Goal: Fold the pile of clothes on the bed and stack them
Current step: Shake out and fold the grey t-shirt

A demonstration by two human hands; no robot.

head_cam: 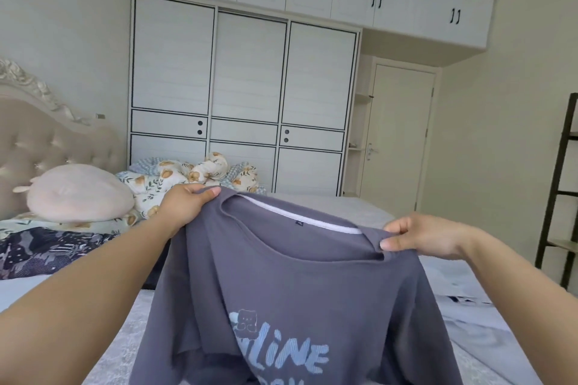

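Bed [328,203] with pillows [79,192], quilt [194,173]

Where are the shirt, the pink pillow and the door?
shirt [312,284], head view, plain front below the collar
pink pillow [78,194], head view, middle of its top
door [398,134], head view, middle of the panel

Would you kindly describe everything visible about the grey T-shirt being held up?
The grey T-shirt looks like soft cotton, with a white-lined neckline, a small dark label and a pale blue bear-and-lettering print. It hangs front-facing over the bed, lower part out of frame. The left hand and right hand pinch its shoulders.
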